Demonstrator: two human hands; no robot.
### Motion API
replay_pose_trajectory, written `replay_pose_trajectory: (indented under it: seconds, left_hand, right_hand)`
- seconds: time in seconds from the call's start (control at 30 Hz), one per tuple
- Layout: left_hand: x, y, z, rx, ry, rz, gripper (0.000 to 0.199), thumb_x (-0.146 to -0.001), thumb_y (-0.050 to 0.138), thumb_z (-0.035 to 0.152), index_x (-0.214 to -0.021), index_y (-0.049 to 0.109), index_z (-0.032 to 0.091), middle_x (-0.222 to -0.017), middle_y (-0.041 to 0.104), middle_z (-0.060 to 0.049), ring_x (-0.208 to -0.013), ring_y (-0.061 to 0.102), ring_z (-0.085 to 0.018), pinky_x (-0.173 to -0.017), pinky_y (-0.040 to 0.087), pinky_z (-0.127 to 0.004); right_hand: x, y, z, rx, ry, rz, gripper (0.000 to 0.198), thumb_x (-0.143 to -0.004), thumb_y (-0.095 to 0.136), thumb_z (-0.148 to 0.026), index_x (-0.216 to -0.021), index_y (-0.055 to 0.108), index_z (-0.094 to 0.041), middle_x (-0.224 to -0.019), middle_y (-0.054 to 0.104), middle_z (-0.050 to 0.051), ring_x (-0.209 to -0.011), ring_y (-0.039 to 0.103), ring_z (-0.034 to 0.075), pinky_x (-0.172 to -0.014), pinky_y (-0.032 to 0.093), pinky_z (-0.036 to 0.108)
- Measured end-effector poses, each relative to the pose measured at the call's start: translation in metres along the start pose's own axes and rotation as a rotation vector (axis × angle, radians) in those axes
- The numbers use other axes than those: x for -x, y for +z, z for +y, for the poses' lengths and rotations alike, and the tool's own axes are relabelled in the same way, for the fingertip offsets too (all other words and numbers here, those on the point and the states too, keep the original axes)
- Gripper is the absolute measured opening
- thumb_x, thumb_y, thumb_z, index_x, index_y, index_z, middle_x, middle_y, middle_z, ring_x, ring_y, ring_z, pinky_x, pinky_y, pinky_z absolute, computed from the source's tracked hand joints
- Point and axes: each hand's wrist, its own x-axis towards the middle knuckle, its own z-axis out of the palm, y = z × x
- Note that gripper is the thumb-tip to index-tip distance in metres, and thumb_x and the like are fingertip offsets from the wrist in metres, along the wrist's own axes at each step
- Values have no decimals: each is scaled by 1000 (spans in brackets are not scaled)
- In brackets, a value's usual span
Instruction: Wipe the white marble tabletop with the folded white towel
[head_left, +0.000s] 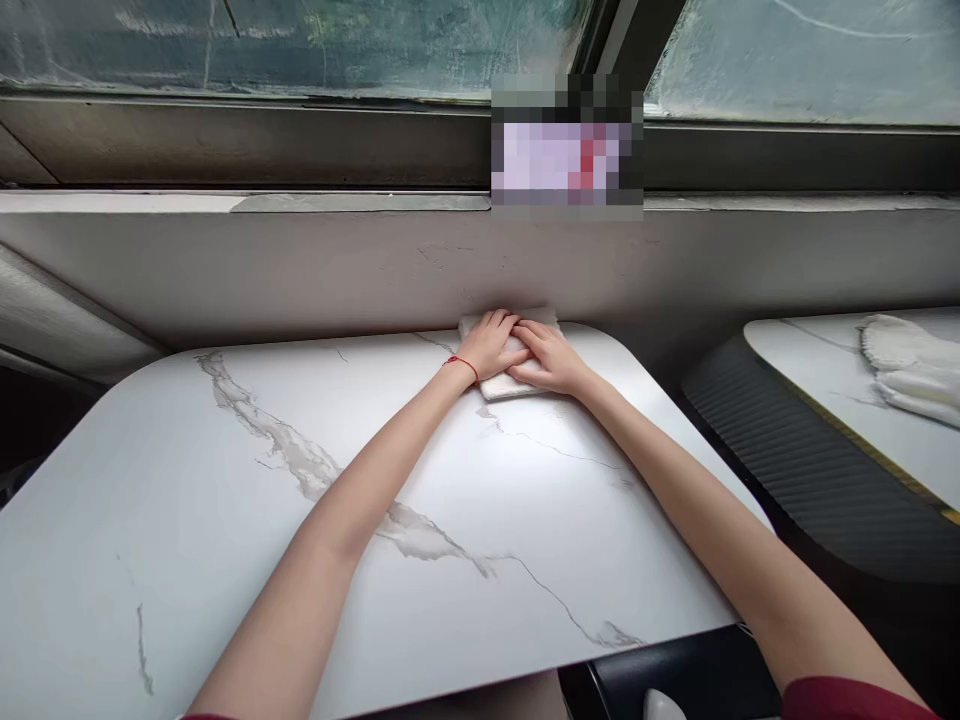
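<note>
A folded white cloth [495,389] lies at the far edge of the white marbled table [225,540], close against the wall. My left hand [490,345], with a thin red string around the wrist, rests palm down on the cloth with its fingers stretched out. From the other side, my right hand [553,362] presses flat on the same cloth, fingers a little spread. The fingers of both hands meet and partly overlap near the middle of the cloth. Most of the cloth's top is hidden beneath them.
Behind the table a low wall [315,265] rises to a window sill and smeared window panes [375,45]. To the right, a black ribbed seat [795,470] stands beside a second marbled table [817,365] bearing white cloths [915,365]. A blurred patch covers part of the window frame.
</note>
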Motion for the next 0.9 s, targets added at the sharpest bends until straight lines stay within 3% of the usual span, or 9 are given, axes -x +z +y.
replay_pose_trajectory:
  seconds: [0.13,0.4,0.6,0.9]
  left_hand:
    - [1,3,-1,-12,7,11,49,-93,63,37,-136,53,19,-143,56,-11,-132,51,-28,-112,42,-42]
    - [2,1,3,-95,-13,-29,52,-93,59,38,-139,50,14,-145,54,-14,-135,49,-28,-114,40,-40]
    - [10,-1,9,-96,2,-67,54,-95,55,41,-143,48,17,-153,49,-14,-144,43,-29,-119,36,-44]
    - [50,7,58,-141,37,-146,65,-99,51,41,-149,41,3,-160,42,-22,-151,35,-32,-127,24,-44]
  right_hand:
    - [2,1,-1,-1,12,6,53,-83,59,-47,-127,57,-19,-133,62,17,-123,57,39,-106,45,54]
    - [4,1,-4,32,-17,7,53,-84,58,-47,-128,56,-18,-131,62,18,-122,57,39,-106,45,54]
    - [12,2,-12,48,-11,13,57,-84,58,-47,-133,55,-17,-135,60,19,-123,55,39,-106,45,55]
    - [68,-21,-53,92,-52,7,55,-90,53,-47,-136,52,-16,-138,59,20,-127,54,38,-105,47,56]
